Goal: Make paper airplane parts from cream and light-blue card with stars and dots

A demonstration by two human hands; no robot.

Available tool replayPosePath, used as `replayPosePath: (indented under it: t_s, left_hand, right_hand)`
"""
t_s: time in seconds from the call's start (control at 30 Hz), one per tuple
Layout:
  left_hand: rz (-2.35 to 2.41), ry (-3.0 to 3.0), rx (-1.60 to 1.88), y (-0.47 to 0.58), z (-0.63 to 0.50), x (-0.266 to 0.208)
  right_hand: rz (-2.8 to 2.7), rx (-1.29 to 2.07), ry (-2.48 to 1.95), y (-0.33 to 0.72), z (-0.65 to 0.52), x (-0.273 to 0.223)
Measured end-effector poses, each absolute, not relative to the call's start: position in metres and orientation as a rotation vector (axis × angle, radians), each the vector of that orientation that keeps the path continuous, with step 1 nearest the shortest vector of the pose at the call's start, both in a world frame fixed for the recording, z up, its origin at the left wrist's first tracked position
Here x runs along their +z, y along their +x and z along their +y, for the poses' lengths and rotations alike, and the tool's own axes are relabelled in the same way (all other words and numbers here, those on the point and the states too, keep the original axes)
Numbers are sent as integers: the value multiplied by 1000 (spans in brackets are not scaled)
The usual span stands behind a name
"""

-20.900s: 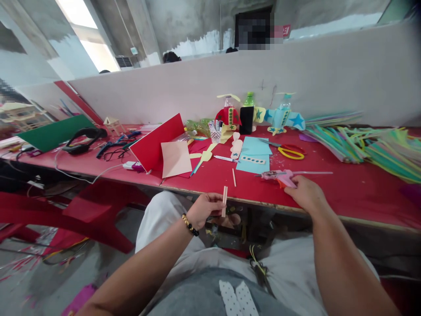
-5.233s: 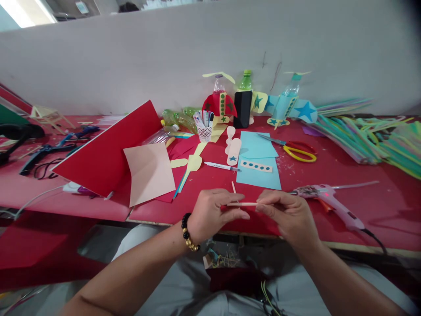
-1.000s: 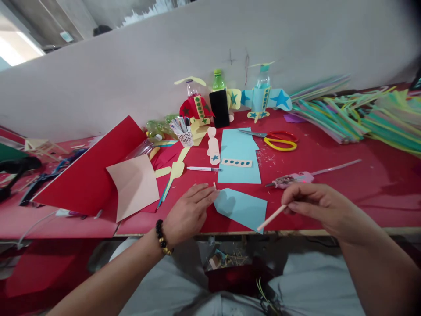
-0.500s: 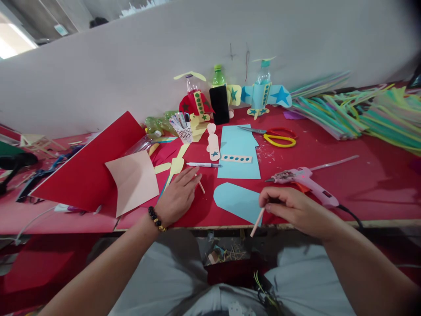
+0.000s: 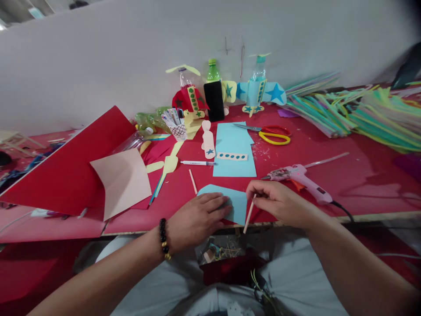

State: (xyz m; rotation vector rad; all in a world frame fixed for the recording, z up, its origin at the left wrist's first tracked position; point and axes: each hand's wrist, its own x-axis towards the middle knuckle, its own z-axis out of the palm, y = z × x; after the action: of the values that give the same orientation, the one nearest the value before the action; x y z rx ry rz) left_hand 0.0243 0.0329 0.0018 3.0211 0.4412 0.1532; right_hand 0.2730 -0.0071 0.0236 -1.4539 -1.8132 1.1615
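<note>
My left hand (image 5: 204,216) lies flat, fingers stretched, on a light blue paper piece (image 5: 235,197) with a rounded left end at the table's front edge. Between the thumb and fingers of my right hand (image 5: 271,199) is a thin pale stick (image 5: 250,216), slanting down past the paper's right edge. A second pale stick (image 5: 193,181) rests on the red table just beyond my left hand. Farther back is a larger blue sheet (image 5: 233,169), with a dotted cream strip (image 5: 232,156) on it. A white pen (image 5: 198,163) lies to its left.
Right of centre are a pink glue gun (image 5: 309,180) with its cord and scissors (image 5: 274,134) with red and yellow handles. Bottle planes (image 5: 259,87), a black phone (image 5: 214,102) and a pen cup (image 5: 178,131) stand at the back. Folded red board (image 5: 75,171) fills the left.
My left hand has moved right, off the stick on the table and onto the blue paper piece. My right hand still holds its stick near the paper's right edge. The view has shifted slightly.
</note>
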Motion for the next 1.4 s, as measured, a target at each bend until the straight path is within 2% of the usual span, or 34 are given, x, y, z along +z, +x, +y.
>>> replayPosePath:
  t_s: [0.17, 0.43, 0.73, 1.0, 1.2, 1.4]
  left_hand:
    - [528, 2967, 196, 16, 27, 7]
    - [299, 2972, 194, 30, 36, 8]
    - [264, 3033, 106, 30, 34, 3]
    - [306, 3011, 43, 31, 30, 5]
    - [348, 3007, 4, 32, 29, 4]
    - [387, 2989, -4, 32, 29, 2]
  right_hand:
    - [-1847, 1125, -1447, 255, 7, 18]
    - [-1907, 1079, -1596, 245, 20, 18]
    - [-2025, 837, -1654, 243, 17, 10]
    - [-1958, 878, -1648, 254, 5, 18]
    - [-2152, 862, -1606, 265, -29, 21]
    - [-2266, 588, -1566, 253, -55, 7]
